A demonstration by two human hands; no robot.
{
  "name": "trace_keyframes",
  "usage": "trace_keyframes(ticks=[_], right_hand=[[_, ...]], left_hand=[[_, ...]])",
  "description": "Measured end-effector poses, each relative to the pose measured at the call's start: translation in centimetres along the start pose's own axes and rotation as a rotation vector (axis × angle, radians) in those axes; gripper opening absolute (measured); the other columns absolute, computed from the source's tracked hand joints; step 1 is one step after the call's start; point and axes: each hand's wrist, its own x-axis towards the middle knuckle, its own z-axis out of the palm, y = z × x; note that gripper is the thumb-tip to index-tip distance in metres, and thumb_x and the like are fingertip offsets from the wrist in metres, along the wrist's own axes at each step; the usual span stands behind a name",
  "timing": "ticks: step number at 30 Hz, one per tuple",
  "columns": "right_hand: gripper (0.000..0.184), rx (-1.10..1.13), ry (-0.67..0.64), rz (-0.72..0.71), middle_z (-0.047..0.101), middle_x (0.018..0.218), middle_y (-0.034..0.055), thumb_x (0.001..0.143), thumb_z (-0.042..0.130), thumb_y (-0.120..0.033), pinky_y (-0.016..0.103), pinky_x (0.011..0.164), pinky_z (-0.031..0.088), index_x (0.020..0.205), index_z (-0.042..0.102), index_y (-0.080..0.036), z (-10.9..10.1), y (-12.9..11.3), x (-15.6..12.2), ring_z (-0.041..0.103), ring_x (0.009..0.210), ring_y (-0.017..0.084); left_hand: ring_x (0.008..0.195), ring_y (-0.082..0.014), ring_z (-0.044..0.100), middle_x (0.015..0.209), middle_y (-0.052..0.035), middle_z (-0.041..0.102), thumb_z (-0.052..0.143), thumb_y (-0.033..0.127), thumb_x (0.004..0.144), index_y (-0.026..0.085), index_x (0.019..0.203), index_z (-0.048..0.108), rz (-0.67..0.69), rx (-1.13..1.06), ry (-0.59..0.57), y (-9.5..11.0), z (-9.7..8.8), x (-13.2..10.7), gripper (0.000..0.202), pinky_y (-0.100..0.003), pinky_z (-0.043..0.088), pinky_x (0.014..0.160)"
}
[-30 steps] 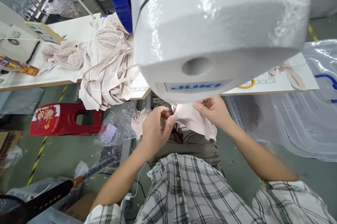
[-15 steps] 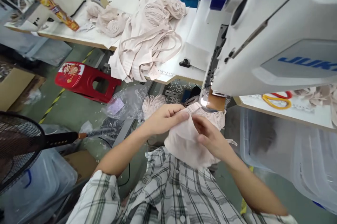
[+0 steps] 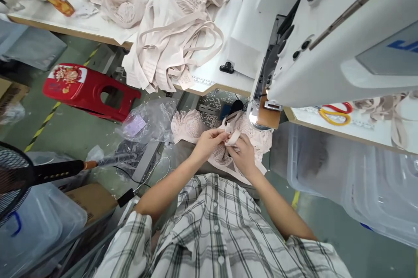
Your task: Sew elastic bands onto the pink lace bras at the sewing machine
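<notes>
A pale pink lace bra (image 3: 261, 138) lies on my lap, just below the sewing machine's rounded arm end (image 3: 256, 116). Over it, my right hand (image 3: 244, 156) is closed on a bra strap (image 3: 234, 137), which bends in a short loop above the fingers. Close by on the left, my left hand (image 3: 206, 144) pinches the same strap with thumb and forefinger, the fingertips of both hands nearly touching. To the left of my hands, a gathered lace cup (image 3: 187, 125) hangs beside my knees. The fingers cover the small part of the strap between them.
A pile of pale pink bras (image 3: 176, 29) overhangs the white table (image 3: 237, 12). The white sewing machine head (image 3: 326, 51) looms on the right, with yellow-and-red-handled scissors (image 3: 335, 114) nearby. A red stool (image 3: 88, 90), plastic bag (image 3: 146, 121) and clear bins (image 3: 326, 169) stand lower down.
The smooth cup fabric that both hands held up has dropped to my lap. Both hands now pinch a strap, closer together. The view has shifted, showing more of my lap.
</notes>
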Motion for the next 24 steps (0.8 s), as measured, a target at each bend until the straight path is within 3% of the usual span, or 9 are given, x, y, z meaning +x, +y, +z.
trace_keyframes(ticks=[4,8,10,17,21,24], right_hand=[[0.015,-0.059,0.039,-0.044,0.067,0.078,0.0024,0.091,0.060,-0.036,0.032,0.061,0.054,0.095,0.067,-0.024,-1.4,0.0,0.2,0.060,0.062,0.016],[0.027,-0.129,0.010,-0.054,0.073,0.090,0.0045,0.095,0.056,-0.041,0.033,0.065,0.055,0.113,0.068,-0.025,-2.5,-0.7,1.5,0.062,0.067,0.017],[0.028,-0.140,-0.014,-0.023,0.074,0.094,0.0049,0.096,0.056,-0.043,0.033,0.065,0.055,0.111,0.070,-0.025,-2.7,-1.1,1.9,0.062,0.066,0.016],[0.017,-0.072,0.078,0.087,0.074,0.086,0.0038,0.091,0.063,-0.040,0.032,0.066,0.056,0.090,0.072,-0.025,-2.6,-0.7,1.6,0.064,0.070,0.018],[0.015,-0.092,0.088,0.020,0.076,0.091,0.0042,0.092,0.060,-0.025,0.033,0.075,0.058,0.087,0.074,-0.026,-2.3,0.0,1.3,0.069,0.087,0.021],[0.021,-0.093,-0.051,-0.096,0.076,0.097,0.0052,0.092,0.056,-0.020,0.031,0.079,0.059,0.089,0.076,-0.025,-3.3,1.0,1.2,0.071,0.091,0.019]], left_hand=[[0.073,-0.0136,0.058,0.079,-0.0008,0.065,0.055,0.041,0.090,0.018,0.087,0.061,0.118,0.141,0.089,1.0,0.3,-0.6,0.024,-0.026,0.047,0.071],[0.076,-0.0149,0.060,0.082,-0.0020,0.066,0.050,0.036,0.093,0.018,0.088,0.062,0.140,0.225,-0.015,2.8,0.3,-1.7,0.023,-0.026,0.048,0.071],[0.079,-0.0156,0.062,0.083,-0.0025,0.067,0.050,0.036,0.093,0.018,0.088,0.064,0.116,0.230,-0.038,3.3,0.4,-1.9,0.024,-0.026,0.049,0.073],[0.075,-0.0167,0.060,0.079,-0.0028,0.065,0.046,0.041,0.093,0.019,0.080,0.061,0.072,0.304,-0.039,3.7,1.2,-1.4,0.029,-0.027,0.047,0.071],[0.072,-0.0172,0.057,0.073,-0.0018,0.061,0.046,0.048,0.091,0.020,0.072,0.056,0.061,0.359,-0.042,3.8,2.0,-0.6,0.035,-0.028,0.045,0.069],[0.062,-0.0153,0.050,0.062,0.0011,0.052,0.049,0.055,0.087,0.021,0.065,0.051,0.038,0.381,-0.059,3.7,2.6,0.4,0.040,-0.027,0.041,0.063]])
